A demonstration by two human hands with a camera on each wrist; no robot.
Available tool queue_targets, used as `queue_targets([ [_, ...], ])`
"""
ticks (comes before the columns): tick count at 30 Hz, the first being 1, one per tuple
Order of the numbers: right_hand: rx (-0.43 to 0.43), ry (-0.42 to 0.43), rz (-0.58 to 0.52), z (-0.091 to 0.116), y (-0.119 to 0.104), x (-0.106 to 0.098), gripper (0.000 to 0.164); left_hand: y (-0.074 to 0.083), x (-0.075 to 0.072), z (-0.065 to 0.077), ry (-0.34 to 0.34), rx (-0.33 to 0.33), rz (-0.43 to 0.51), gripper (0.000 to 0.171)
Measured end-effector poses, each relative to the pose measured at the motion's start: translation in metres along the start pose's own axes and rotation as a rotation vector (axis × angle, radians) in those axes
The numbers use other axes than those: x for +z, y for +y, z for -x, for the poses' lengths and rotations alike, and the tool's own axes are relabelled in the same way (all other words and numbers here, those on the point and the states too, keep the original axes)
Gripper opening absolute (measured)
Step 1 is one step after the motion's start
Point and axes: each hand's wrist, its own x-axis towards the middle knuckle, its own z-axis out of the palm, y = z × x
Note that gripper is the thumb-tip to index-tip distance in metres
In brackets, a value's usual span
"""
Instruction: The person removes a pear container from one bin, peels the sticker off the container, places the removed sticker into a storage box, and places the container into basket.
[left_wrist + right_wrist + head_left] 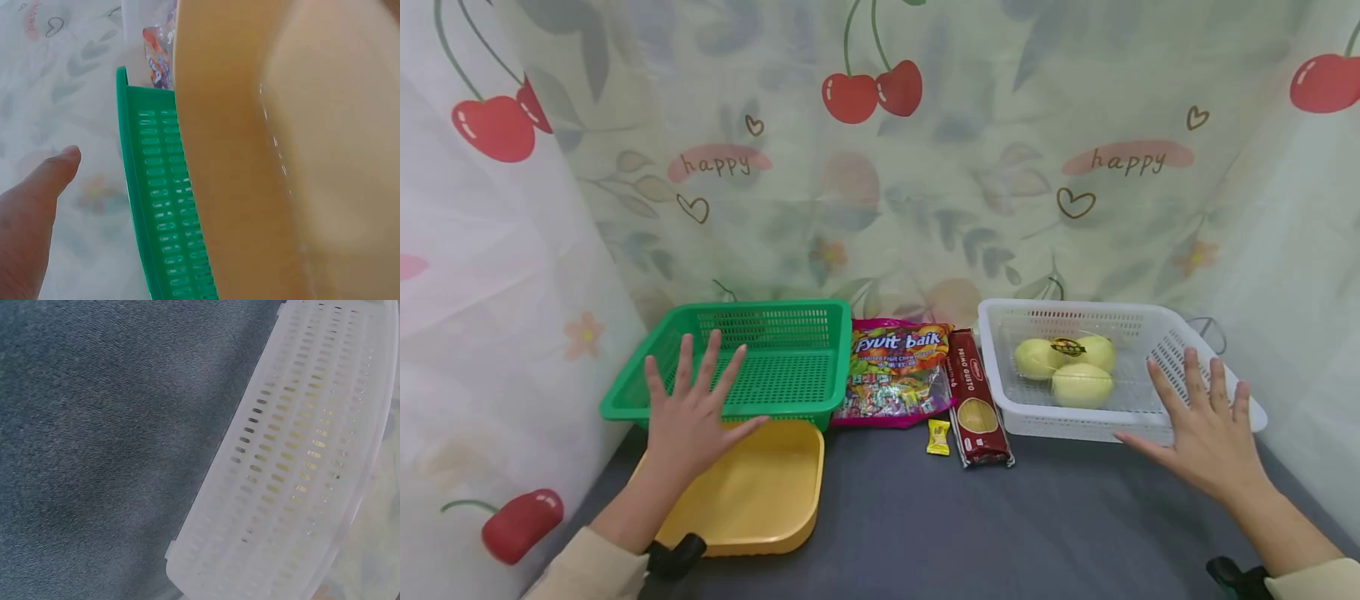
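Note:
My left hand [688, 421] is spread with straight fingers over the green basket [760, 387] and the yellow tray [760, 500], holding nothing. In the left wrist view its thumb [53, 172] sticks out beside the green basket's slotted wall [165, 200]. On the other side, my right hand [1210, 433] is likewise spread, with nothing in it, before the right end of the white basket [1120, 425]. That basket holds several pale yellow-green round items [1082, 385] in clear wrapping with a dark label. The white basket's slotted side [281, 456] fills much of the right wrist view.
Between the baskets lie a colourful bag of fruit chews [898, 375], a dark red Primo Gusto packet [976, 400] and a small yellow wrapped candy [937, 437]. A dark grey cloth [917, 525] covers the table. Cherry-printed curtains [910, 208] stand behind and at both sides.

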Motion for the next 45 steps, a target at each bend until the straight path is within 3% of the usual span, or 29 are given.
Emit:
queue_targets([
  [9, -0.009, 0.015, 0.005, -0.006, -0.003, 0.003, 0.106, 0.010, 0.003, -0.015, 0.060, 0.059, 0.015, 0.107],
  [19, 0.007, -0.034, -0.013, -0.025, -0.010, 0.002, 0.094, 0.027, 0.005, -0.036, 0.016, 0.099, 0.004, 0.101],
  [25, 0.047, -0.053, -0.044, -0.035, -0.006, -0.001, 0.091, 0.049, 0.007, -0.058, 0.000, 0.106, 0.010, 0.103],
  [32, 0.135, -0.112, -0.193, -0.055, -0.012, 0.000, 0.086, 0.076, 0.014, -0.082, -0.060, 0.084, 0.034, 0.101],
  [35, 0.153, -0.138, -0.204, -0.063, -0.016, -0.001, 0.086, 0.087, 0.018, -0.090, -0.084, 0.085, 0.034, 0.101],
  [45, 0.207, -0.216, -0.234, -0.079, -0.011, 0.000, 0.087, 0.123, 0.032, -0.114, -0.190, 0.158, -0.056, 0.096],
])
